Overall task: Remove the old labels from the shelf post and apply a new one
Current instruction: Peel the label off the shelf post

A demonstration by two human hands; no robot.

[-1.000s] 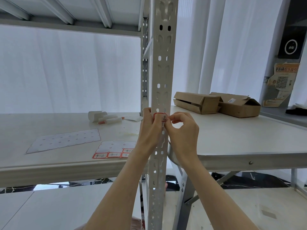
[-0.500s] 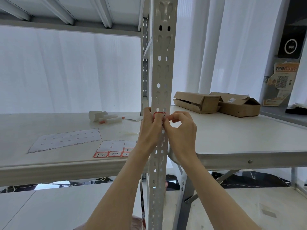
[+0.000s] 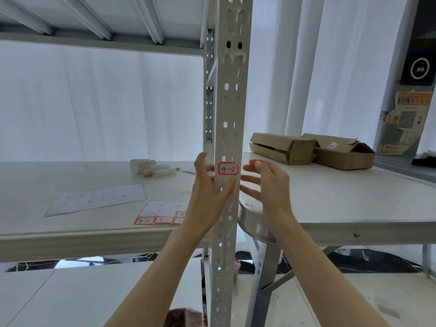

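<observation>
Label 4-2 sits flat on post, facing out for reading. Left grip, right grip flank it, fingers spread, empty; I judge application done.

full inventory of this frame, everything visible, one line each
shelf post: one, pale grey, perforated, upright at centre
label: one, white with red border, reads 4-2, stuck on the post
label sheets: two, white, flat on the shelf at left; the nearer one keeps a row of spare labels
paper rolls: a few, white, behind the sheets
cardboard boxes: two, brown, on the table at right
poster: one, orange, QR code, right wall
left hand: open, left of the label
right hand: open, right of the label, off it
</observation>
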